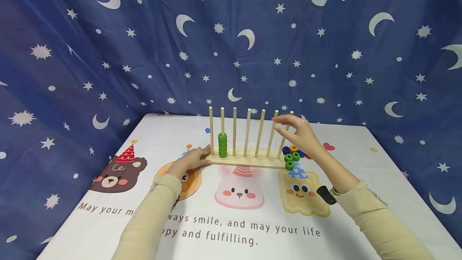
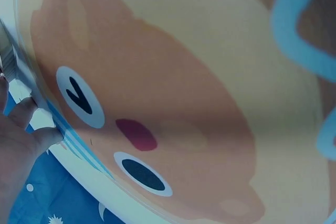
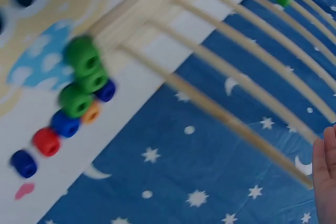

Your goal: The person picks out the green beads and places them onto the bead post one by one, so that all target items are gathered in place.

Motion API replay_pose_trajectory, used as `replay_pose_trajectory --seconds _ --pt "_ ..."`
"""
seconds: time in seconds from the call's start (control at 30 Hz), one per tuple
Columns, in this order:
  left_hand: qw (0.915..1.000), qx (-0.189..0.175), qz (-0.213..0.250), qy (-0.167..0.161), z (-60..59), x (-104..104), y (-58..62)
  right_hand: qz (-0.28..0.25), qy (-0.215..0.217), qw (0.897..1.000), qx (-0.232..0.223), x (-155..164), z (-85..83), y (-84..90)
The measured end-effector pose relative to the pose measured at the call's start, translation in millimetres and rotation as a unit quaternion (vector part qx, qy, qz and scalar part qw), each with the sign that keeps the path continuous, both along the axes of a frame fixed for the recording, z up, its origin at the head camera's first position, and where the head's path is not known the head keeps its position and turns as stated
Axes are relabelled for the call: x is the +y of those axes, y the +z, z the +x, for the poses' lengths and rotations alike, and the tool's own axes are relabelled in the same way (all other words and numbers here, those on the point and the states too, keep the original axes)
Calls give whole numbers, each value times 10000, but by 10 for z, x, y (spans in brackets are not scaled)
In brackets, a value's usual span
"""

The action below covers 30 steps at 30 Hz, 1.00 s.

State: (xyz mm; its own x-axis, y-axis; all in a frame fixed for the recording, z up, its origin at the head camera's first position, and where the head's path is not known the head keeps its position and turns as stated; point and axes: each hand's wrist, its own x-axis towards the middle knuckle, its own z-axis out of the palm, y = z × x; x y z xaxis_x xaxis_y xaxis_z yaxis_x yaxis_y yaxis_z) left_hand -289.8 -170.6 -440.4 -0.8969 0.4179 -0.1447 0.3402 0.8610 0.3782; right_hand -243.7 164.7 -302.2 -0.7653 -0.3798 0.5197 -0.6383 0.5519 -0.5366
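1. Key relation: sixth peg from left point(image 1: 270, 139) stands upright, its top right by the right hand's point(image 1: 297, 133) fingertips. Contact: can't tell.
2. Peg rack point(image 1: 249, 165) sits on the worktop point(image 1: 288, 248), long axis left-right across the person's front; seven upright pegs.
3. Green stack point(image 1: 222, 145) is on the second peg from left, well apart from the right hand.
4. Loose beads point(image 1: 296, 157) lie at the rack's right end, below the right hand. Right hand is nearer; green, blue, orange, red mixed.
5. Right hand: thumb and index apart, gap facing left. No bead visible between them.
6. Left hand point(image 1: 193, 159): holds the rack's left end, thumb at the front edge, fingers toward the back.
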Motion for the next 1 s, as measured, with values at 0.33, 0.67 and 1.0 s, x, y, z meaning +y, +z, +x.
replay_pose_trajectory --seconds 0.33,0.67,1.0 --pt "9998 4 193 -35 4 -4 2 173 -212 9996 38 466 -153 -395" --pt "9996 -151 252 -34 29 -58 16 258 -450 9985 -173 675 -241 -639" --pt "9998 -36 148 -116 4 -33 -6 130 -697 9948 -738 834 -276 -852"
